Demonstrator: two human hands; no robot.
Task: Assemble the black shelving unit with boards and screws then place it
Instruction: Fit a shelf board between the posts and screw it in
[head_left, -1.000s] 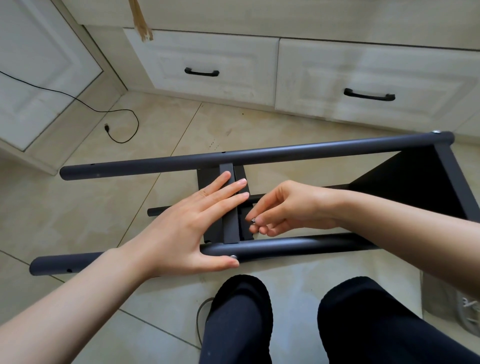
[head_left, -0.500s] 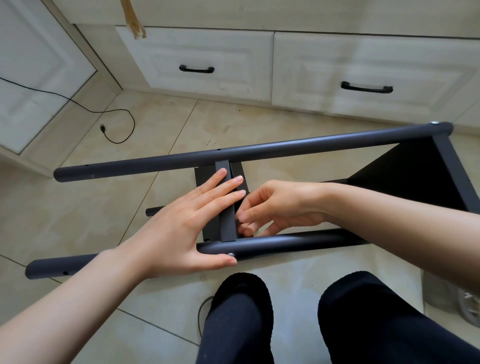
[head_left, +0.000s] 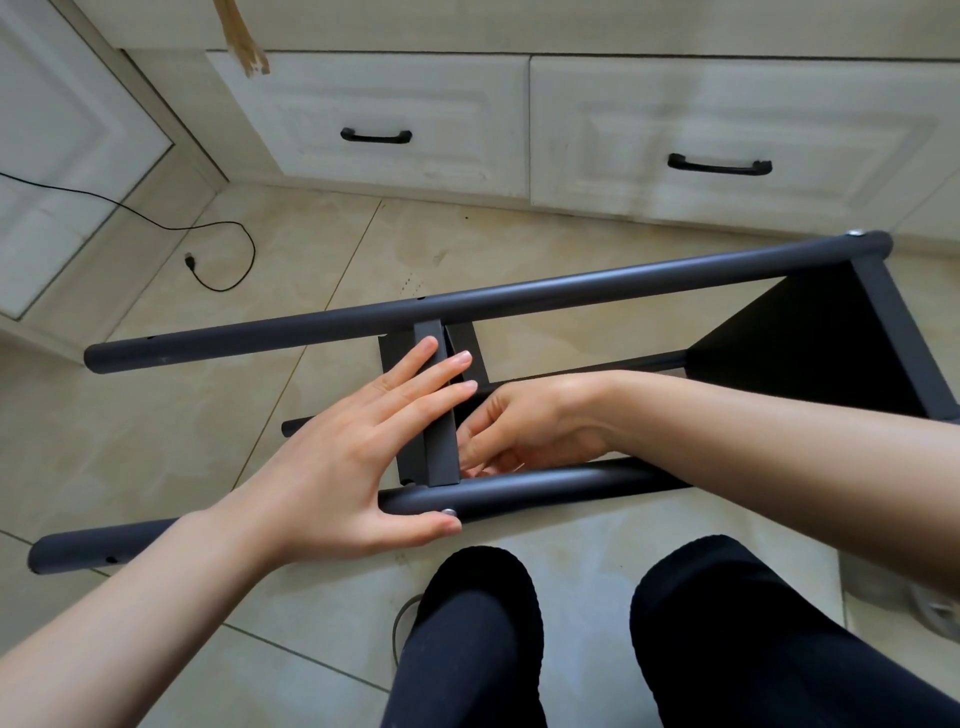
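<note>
Head view: shelf (head_left: 810, 343) fixed at right end; left hand (head_left: 358, 447) flat on middle board (head_left: 439, 415), right hand (head_left: 524, 426) curled behind, grip unclear; left end bare.

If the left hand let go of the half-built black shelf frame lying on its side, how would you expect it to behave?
The frame would probably stay put: two round tubes lie towards the floor, joined by a fitted board, so rolling seems unlikely. The middle bracket under the left hand may be loose and could shift. The tubes look stiff.

The right hand's fingers (head_left: 480, 447) vanish behind the board (head_left: 441, 447) (whatever they pinch stays hidden).
</note>
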